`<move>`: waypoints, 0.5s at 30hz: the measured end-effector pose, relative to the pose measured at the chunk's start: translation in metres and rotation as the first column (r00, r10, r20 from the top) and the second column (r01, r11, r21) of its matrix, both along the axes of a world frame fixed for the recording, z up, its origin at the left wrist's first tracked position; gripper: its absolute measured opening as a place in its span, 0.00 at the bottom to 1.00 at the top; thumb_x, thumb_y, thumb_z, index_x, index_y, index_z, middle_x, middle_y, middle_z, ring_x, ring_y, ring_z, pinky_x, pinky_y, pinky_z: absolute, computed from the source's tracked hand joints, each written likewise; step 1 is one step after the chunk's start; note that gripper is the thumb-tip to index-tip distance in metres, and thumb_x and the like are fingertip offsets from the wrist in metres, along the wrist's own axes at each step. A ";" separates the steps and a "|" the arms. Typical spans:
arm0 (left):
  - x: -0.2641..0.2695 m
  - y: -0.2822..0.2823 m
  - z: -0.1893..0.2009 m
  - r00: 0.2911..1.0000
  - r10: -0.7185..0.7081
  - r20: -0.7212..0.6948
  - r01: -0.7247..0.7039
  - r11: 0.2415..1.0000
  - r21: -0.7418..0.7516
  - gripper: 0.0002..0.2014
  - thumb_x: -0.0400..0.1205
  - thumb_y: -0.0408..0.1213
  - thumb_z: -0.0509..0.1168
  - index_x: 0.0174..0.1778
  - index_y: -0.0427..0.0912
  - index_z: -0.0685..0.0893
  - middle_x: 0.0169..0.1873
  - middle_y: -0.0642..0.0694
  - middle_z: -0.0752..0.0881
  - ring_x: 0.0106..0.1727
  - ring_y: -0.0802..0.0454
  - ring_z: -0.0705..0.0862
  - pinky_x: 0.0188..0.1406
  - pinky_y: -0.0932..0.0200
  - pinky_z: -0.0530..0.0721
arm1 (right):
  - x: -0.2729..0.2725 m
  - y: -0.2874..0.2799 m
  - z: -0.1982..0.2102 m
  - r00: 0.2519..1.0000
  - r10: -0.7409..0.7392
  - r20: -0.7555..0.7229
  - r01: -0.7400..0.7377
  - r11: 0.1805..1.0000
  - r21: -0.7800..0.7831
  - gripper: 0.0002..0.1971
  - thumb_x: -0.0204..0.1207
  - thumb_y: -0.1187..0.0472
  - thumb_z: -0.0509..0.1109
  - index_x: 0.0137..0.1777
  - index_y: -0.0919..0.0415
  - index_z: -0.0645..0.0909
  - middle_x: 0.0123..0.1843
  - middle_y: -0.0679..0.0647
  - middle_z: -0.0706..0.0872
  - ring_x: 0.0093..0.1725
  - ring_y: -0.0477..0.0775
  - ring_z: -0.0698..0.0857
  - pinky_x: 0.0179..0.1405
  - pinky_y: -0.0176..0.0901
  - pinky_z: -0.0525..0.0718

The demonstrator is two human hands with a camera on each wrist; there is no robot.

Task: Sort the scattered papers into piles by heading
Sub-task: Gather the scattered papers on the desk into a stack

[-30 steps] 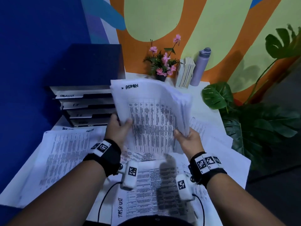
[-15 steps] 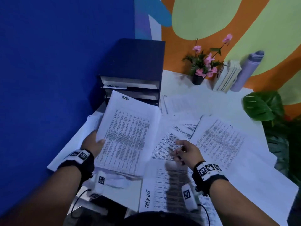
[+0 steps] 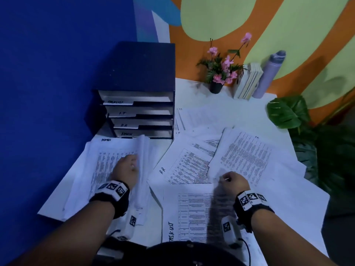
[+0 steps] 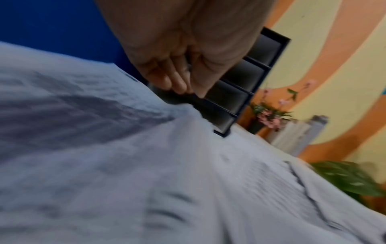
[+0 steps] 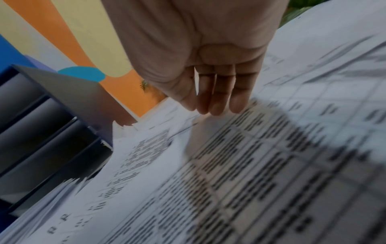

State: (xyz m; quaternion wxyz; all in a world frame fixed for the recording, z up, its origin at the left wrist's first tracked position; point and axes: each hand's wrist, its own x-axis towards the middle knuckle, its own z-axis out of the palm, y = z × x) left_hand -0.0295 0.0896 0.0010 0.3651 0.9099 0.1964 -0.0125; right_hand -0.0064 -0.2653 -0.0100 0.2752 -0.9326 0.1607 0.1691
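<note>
A thick stack headed ADMIN (image 3: 107,166) lies at the table's left, its right edge curled up. My left hand (image 3: 127,167) rests over it with its fingers loose; in the left wrist view the left hand (image 4: 181,85) hovers just above the blurred ADMIN stack (image 4: 125,165) and holds nothing. My right hand (image 3: 228,178) reaches down at the near corner of a printed sheet (image 3: 247,154). The right wrist view shows the right hand (image 5: 217,105) with straight fingers touching the paper. An H.R sheet (image 3: 184,166) and a TASK LIST sheet (image 3: 192,214) lie between my hands.
A dark tray organiser (image 3: 140,116) with slots labelled TASKLIST, I.T, H.R and ADMIN stands at the back left against the blue wall. More sheets (image 3: 196,118) lie beside it. A flower pot (image 3: 216,87), books (image 3: 247,81), a bottle (image 3: 269,73) and a leafy plant (image 3: 286,112) line the back right.
Both hands held the ADMIN stack up a second ago. The right hand let go and moved to the sheets at the right. The left hand lowered the stack onto the table's left side.
</note>
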 end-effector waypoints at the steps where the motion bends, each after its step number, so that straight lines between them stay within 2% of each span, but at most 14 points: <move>1: 0.003 -0.018 -0.001 0.999 -0.042 -0.033 0.041 0.999 -0.034 0.13 0.81 0.29 0.59 0.58 0.42 0.85 0.53 0.43 0.84 0.49 0.48 0.82 0.47 0.62 0.80 | -0.003 -0.008 0.000 1.000 -0.017 -0.024 0.016 0.999 -0.030 0.10 0.80 0.54 0.67 0.56 0.56 0.84 0.56 0.56 0.87 0.52 0.55 0.84 0.48 0.40 0.80; 3: 0.011 -0.046 -0.002 0.971 -0.108 -0.212 0.116 0.993 0.022 0.10 0.81 0.34 0.60 0.42 0.41 0.87 0.41 0.44 0.88 0.41 0.47 0.85 0.40 0.63 0.81 | -0.009 -0.024 0.001 0.995 -0.036 -0.093 0.030 0.997 -0.070 0.12 0.80 0.54 0.67 0.57 0.58 0.84 0.56 0.57 0.87 0.55 0.57 0.85 0.50 0.42 0.83; 5: 0.015 -0.062 -0.005 0.869 -0.182 -0.460 0.229 0.972 0.048 0.12 0.81 0.39 0.62 0.35 0.39 0.85 0.33 0.42 0.89 0.34 0.45 0.86 0.33 0.61 0.81 | -0.018 -0.037 0.004 0.986 -0.040 -0.159 0.022 0.993 -0.117 0.12 0.80 0.55 0.66 0.56 0.61 0.84 0.52 0.56 0.87 0.51 0.56 0.85 0.47 0.42 0.83; 6: 0.015 -0.067 -0.006 0.813 -0.207 -0.544 0.274 0.961 0.044 0.12 0.80 0.41 0.62 0.37 0.38 0.85 0.33 0.41 0.89 0.33 0.45 0.87 0.31 0.62 0.80 | -0.022 -0.041 0.005 0.981 -0.041 -0.187 0.016 0.991 -0.135 0.12 0.80 0.55 0.65 0.54 0.61 0.85 0.50 0.56 0.87 0.47 0.55 0.84 0.44 0.41 0.82; 7: 0.015 -0.072 -0.009 0.782 -0.221 -0.583 0.313 0.948 0.061 0.11 0.79 0.42 0.63 0.43 0.38 0.84 0.36 0.42 0.88 0.36 0.45 0.87 0.31 0.62 0.79 | -0.027 -0.045 0.004 0.978 -0.036 -0.207 0.006 0.989 -0.148 0.12 0.79 0.54 0.65 0.51 0.62 0.85 0.47 0.56 0.87 0.44 0.54 0.83 0.41 0.40 0.81; 8: 0.015 -0.075 -0.012 0.779 -0.214 -0.590 0.330 0.939 0.096 0.13 0.79 0.43 0.63 0.53 0.38 0.82 0.44 0.41 0.87 0.41 0.45 0.86 0.34 0.61 0.79 | -0.031 -0.046 0.003 0.974 -0.028 -0.225 -0.009 0.987 -0.162 0.13 0.80 0.54 0.64 0.50 0.63 0.84 0.45 0.56 0.86 0.42 0.54 0.82 0.39 0.39 0.80; 10: 0.013 -0.082 -0.022 0.826 -0.148 -0.545 0.262 0.955 0.137 0.28 0.79 0.44 0.64 0.75 0.41 0.68 0.64 0.36 0.75 0.57 0.41 0.82 0.50 0.56 0.81 | -0.040 -0.045 0.001 0.972 -0.011 -0.236 -0.026 0.988 -0.151 0.13 0.80 0.53 0.63 0.53 0.63 0.79 0.45 0.55 0.82 0.43 0.54 0.80 0.40 0.38 0.77; 11: 0.011 -0.087 -0.024 0.856 -0.120 -0.504 0.212 0.968 0.131 0.34 0.79 0.44 0.65 0.80 0.44 0.61 0.70 0.34 0.67 0.64 0.38 0.78 0.58 0.53 0.80 | -0.045 -0.043 0.000 0.971 -0.008 -0.237 -0.019 0.993 -0.112 0.13 0.80 0.53 0.63 0.56 0.62 0.76 0.48 0.55 0.81 0.46 0.55 0.79 0.43 0.39 0.75; 13: 0.014 -0.092 -0.029 0.901 -0.088 -0.424 0.153 0.981 0.122 0.38 0.77 0.45 0.67 0.82 0.47 0.58 0.72 0.32 0.63 0.70 0.36 0.73 0.67 0.51 0.78 | -0.054 -0.039 0.000 0.977 -0.009 -0.215 0.008 1.000 -0.006 0.10 0.81 0.54 0.62 0.55 0.59 0.70 0.46 0.51 0.79 0.49 0.55 0.78 0.46 0.40 0.72; 15: 0.018 -0.096 -0.032 0.911 -0.080 -0.404 0.141 0.982 0.123 0.37 0.78 0.47 0.67 0.82 0.47 0.61 0.71 0.32 0.66 0.71 0.36 0.72 0.69 0.49 0.77 | -0.057 -0.041 -0.002 0.986 0.010 -0.169 -0.004 0.999 0.035 0.06 0.82 0.56 0.61 0.45 0.55 0.69 0.39 0.47 0.75 0.47 0.54 0.76 0.40 0.39 0.70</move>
